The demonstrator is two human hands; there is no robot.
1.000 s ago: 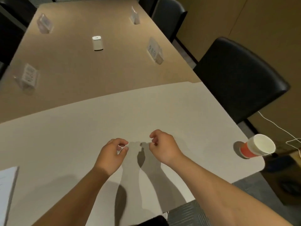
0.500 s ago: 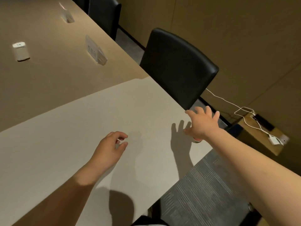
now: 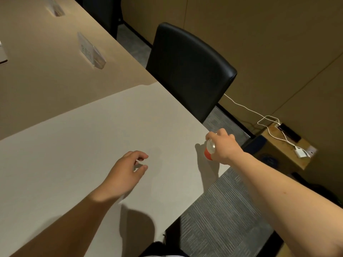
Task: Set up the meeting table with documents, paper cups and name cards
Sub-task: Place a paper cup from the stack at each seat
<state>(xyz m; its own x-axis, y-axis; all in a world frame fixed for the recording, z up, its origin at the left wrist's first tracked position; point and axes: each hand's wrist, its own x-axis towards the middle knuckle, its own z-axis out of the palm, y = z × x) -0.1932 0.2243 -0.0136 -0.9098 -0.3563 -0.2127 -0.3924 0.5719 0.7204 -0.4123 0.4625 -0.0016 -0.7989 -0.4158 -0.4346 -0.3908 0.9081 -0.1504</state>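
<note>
My right hand [image 3: 223,146] is closed around a red and white paper cup [image 3: 209,150] that stands at the right edge of the pale table [image 3: 78,145]; most of the cup is hidden by my fingers. My left hand [image 3: 128,170] hovers over the middle of the table with fingers loosely curled and nothing seen in it. A clear name card stand [image 3: 91,51] sits on the brown part of the table, and a second name card stand [image 3: 55,8] is farther back.
A black chair [image 3: 191,71] is pushed against the table's right side, with another dark chair [image 3: 102,10] behind it. A white device [image 3: 2,54] shows at the left edge. A white cable [image 3: 259,115] runs to a cardboard box [image 3: 284,145] on the floor.
The view has swung right. My right hand moved from the table's middle to the right edge and closed on the paper cup. My left hand's pinched fingers have loosened.
</note>
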